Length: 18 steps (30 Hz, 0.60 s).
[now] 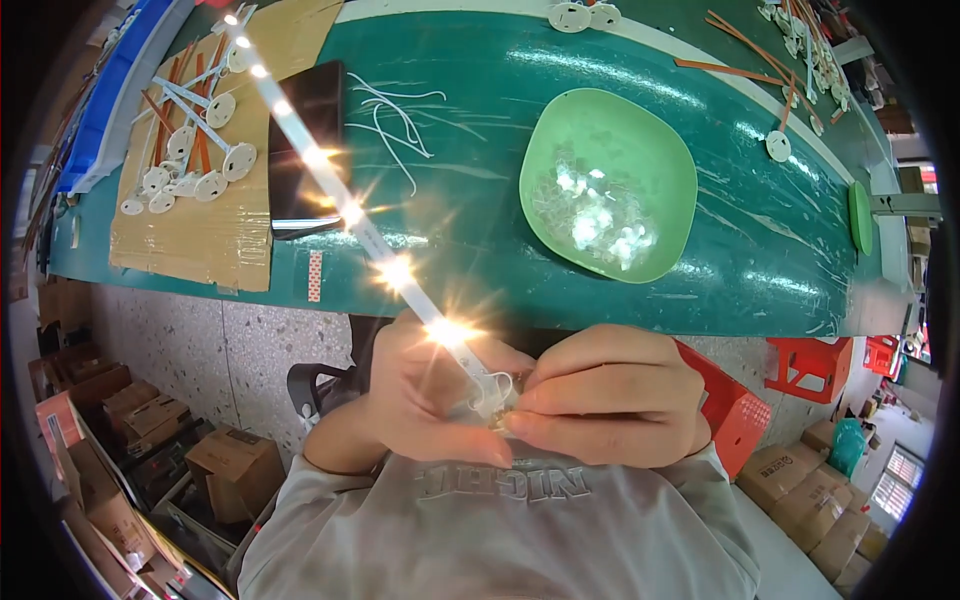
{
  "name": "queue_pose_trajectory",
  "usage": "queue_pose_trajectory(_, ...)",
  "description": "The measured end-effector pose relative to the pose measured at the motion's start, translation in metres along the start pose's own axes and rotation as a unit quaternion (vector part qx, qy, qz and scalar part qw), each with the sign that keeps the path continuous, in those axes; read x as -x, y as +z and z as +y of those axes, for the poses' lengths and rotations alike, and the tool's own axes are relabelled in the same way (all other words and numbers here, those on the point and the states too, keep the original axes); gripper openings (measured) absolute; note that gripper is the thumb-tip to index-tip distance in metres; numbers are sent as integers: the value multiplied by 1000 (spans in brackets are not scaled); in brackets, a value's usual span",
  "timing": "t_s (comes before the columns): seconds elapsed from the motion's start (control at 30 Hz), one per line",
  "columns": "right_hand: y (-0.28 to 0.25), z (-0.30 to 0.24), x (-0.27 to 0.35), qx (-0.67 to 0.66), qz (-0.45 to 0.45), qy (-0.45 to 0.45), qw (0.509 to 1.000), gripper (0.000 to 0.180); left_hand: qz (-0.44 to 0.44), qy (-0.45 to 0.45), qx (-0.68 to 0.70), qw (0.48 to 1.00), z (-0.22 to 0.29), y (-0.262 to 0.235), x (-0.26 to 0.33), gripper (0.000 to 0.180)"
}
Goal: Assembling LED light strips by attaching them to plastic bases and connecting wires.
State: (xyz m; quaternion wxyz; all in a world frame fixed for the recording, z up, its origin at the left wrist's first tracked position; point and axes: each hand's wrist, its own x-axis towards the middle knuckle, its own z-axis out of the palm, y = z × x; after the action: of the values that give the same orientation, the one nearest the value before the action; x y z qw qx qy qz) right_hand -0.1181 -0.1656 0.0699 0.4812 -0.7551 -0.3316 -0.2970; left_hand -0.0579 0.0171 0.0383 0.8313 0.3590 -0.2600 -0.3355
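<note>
As we sit at the green worktop (450,255), our two hands are together in front of its near edge, clamped on the lower end of a lit light strip (335,186). The left hand (425,390) curls around that end, its thumb stretched beneath. The right hand (615,395) pinches with thumb and fingers at a white wire loop (500,384) there; we cannot tell just what small parts lie between the fingertips. From our hands the strip slants up and to the left, its bulbs glowing, and crosses in front of a black flat panel (322,105).

Beyond our right hand, on the worktop, we have a light green bowl (600,115) holding a heap of small clear pieces (590,215). Thin loose white wires (400,120) lie just right of the panel. To the left, a cardboard sheet (195,250) carries white round discs (239,160) on stems, among orange-brown sticks (204,150). A small red-and-white patterned strip (315,277) sits near the worktop's edge, and a blue bin (125,90) stands at the far left.
</note>
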Motion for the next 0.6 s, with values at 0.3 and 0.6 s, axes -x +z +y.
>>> queue_pose_trajectory(0.3,-16,14,-8,-41,-28,19,999,16,-84,14,-52,995,10,-16,-26,50)
queue_pose_trajectory(0.6,-74,54,-24,251,-106,385,882,19,12,50,16,999,-9,-44,-39,47)
